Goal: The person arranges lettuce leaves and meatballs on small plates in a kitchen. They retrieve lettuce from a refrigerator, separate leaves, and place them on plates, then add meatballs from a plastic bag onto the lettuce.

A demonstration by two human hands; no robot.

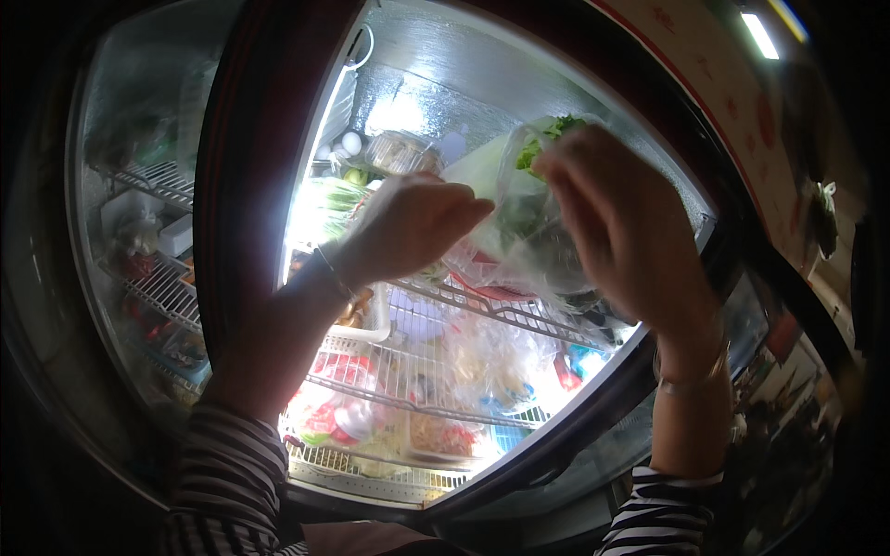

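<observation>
A translucent plastic bag [528, 208] with leafy green vegetables [556, 132] poking out of its mouth sits on the upper wire shelf [480, 304] of a lit display fridge. My left hand [417, 222] is beside the bag's left side, its fingers curled and thumb and forefinger close together. Whether it pinches the plastic is unclear. At the bag's right, my right hand [612, 215] is blurred, with fingers bent down by the greens. Its grip is hidden from me. A loop of the bag's plastic stands between both hands.
Eggs [351, 144], a clear lidded container [403, 153] and wrapped long green vegetables [334, 201] occupy the upper left. Below are a white plastic basket [379, 316], clear bags [497, 354] and a packed tray [445, 438]. The dark door frame [250, 160] edges the opening.
</observation>
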